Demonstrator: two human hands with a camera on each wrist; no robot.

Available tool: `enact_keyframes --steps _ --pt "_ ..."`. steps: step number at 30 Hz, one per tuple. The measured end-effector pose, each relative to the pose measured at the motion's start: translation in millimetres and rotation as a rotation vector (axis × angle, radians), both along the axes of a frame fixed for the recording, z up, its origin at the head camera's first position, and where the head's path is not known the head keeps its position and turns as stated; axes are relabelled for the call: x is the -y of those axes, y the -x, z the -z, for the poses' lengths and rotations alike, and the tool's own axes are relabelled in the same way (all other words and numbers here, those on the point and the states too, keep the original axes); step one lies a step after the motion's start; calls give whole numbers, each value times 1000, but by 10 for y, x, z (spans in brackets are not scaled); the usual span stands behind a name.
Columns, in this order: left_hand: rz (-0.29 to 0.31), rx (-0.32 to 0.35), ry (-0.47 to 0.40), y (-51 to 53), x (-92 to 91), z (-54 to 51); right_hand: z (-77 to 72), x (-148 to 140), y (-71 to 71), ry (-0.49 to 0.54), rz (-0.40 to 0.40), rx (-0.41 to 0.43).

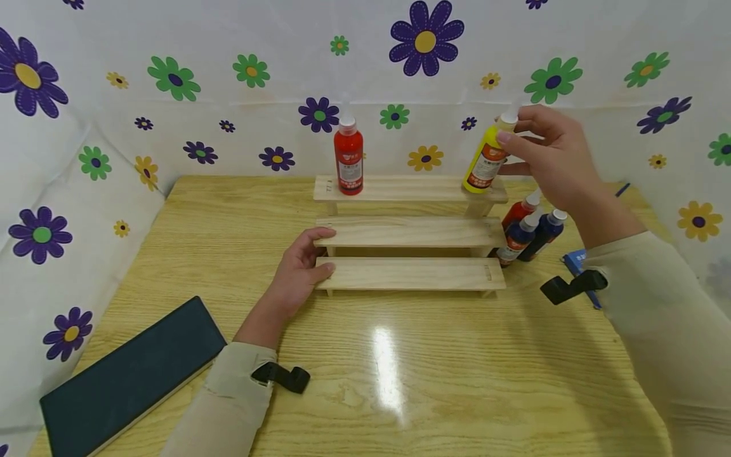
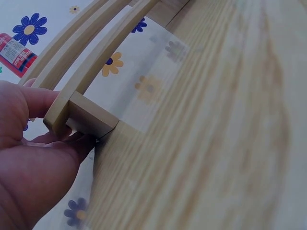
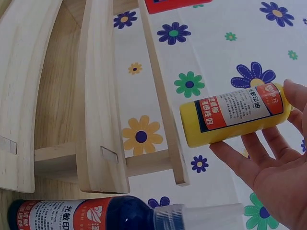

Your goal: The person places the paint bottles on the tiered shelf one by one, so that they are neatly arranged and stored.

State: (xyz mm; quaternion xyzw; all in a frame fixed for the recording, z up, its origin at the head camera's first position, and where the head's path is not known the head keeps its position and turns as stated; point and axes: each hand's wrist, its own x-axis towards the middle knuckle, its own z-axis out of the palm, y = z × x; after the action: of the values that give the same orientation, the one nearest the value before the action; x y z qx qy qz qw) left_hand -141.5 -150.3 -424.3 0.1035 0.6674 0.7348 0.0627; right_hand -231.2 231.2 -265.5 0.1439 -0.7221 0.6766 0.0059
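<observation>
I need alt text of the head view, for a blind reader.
A person's right hand holds a tilted yellow bottle near the right end of the top step of a wooden rack; the left hand grips the rack's left side. A red bottle stands near that step's left end; three more bottles stand right of the rack.

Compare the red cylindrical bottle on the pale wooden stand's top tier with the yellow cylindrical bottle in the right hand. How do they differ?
Pose: the red bottle stands upright, while the yellow bottle leans.
Support: the red bottle rests untouched on the top tier; the right hand holds the yellow bottle.
Colour: the red bottle is bright red, the yellow bottle bright yellow.
Both have printed labels and pale caps.
</observation>
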Motion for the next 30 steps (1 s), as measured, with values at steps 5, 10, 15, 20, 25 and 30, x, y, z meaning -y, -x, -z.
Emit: enact_keyframes --steps 5,10,15,20,25,30 --pt "7 -13 -6 4 -8 -10 28 -20 50 -32 -32 15" --pt "5 -23 -2 8 -3 -14 35 -27 80 -48 -58 14" --pt "3 -16 -1 6 -6 -3 50 -26 84 -83 -37 27" --pt "0 -5 3 -4 -16 4 47 -95 26 -148 19 -18" --pt "0 -6 2 -3 -17 4 13 -238 -132 -93 50 -96" --pt "-6 -6 1 5 -9 -11 -7 -408 -284 -70 71 -178"
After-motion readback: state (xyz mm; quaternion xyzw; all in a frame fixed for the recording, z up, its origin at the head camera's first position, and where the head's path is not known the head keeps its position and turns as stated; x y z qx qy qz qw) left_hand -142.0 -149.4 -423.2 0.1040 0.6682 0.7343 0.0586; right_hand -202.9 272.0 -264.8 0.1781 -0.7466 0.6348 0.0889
